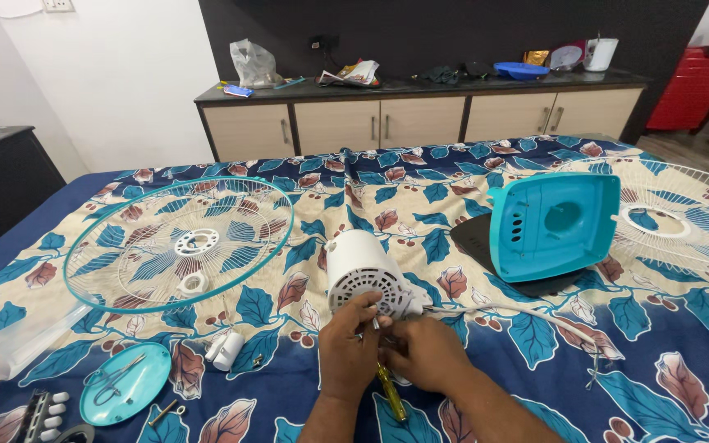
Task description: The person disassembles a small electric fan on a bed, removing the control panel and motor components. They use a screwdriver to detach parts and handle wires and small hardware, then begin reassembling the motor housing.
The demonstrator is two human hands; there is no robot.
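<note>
Bed w/ blue leaf-print sheet carries everything.

White fan motor housing lies on its side mid-bed, vented end facing the person. Left hand curled over lower rim of motor, fingers touching the vent face. Right hand just beside it, fingertips pinched together on a small part at the motor's edge; part too small to ID. Yellow-handled screwdriver sits under/between the two hands, tip pointing up toward motor; can't tell which hand grips it. White cable runs from motor off to the right.

Containers:
- Teal round cap, lying dish-like, front left: holds a small metal tool, looks like pliers or scissors.
- Teal motor rear cover, standing tilted on a black base piece, right of motor; hollow side faces away, contents not visible.

Also: teal-rimmed fan guard flat on bed at left, small white ring inside its rim; second guard at far right. White plastic cylinder pieces near the cap. Wooden cabinet behind bed, clutter on top.
</note>
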